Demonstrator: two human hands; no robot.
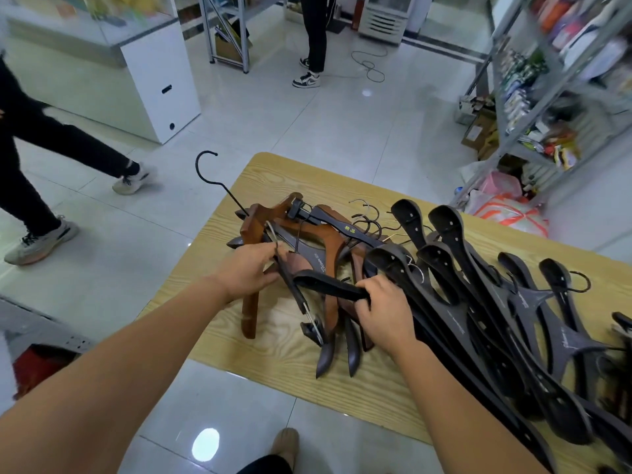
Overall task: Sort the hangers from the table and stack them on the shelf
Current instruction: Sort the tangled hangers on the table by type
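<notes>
A tangled pile of brown wooden hangers (328,241) and dark ones lies in the middle of the light wooden table (273,364). To its right lies a long row of dark plastic hangers (496,302), overlapping each other. My left hand (246,268) grips the thin wire part of a dark clip hanger (297,295) at the pile's left side. My right hand (383,309) is closed around the arm of a black hanger (328,285) that arches between both hands. One black hook (208,172) sticks out past the table's far left edge.
A metal shelf rack (547,97) full of goods stands at the right, with bags (506,206) at its foot. A white counter (143,80) is at the far left. One person walks by at left (51,159), another stands at the back (314,46). A cable (371,66) lies on the floor.
</notes>
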